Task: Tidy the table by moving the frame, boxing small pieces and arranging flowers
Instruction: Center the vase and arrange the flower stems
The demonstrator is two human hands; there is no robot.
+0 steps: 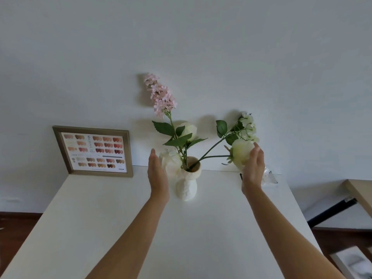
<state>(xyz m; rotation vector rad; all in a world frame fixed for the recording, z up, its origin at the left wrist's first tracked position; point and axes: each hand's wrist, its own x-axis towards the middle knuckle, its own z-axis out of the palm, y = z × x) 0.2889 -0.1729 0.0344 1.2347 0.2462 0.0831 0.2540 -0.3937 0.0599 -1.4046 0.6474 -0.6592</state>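
A white textured vase (186, 187) stands near the back of the white table (120, 218). It holds a tall pink flower spike (161, 95), white blooms and green leaves. My left hand (157, 174) is flat and open just left of the vase, beside a drooping white bloom (171, 161). My right hand (254, 168) is flat and open, its palm against a pale rose (240, 151) that leans far out to the right. A gold-edged frame (94, 151) with a colour chart leans against the wall at the back left.
A clear plastic box (269, 177) sits at the table's back right, partly hidden by my right hand. Another wooden table edge (360, 193) and a black bar (332, 210) lie to the right. Dark floor shows on both sides.
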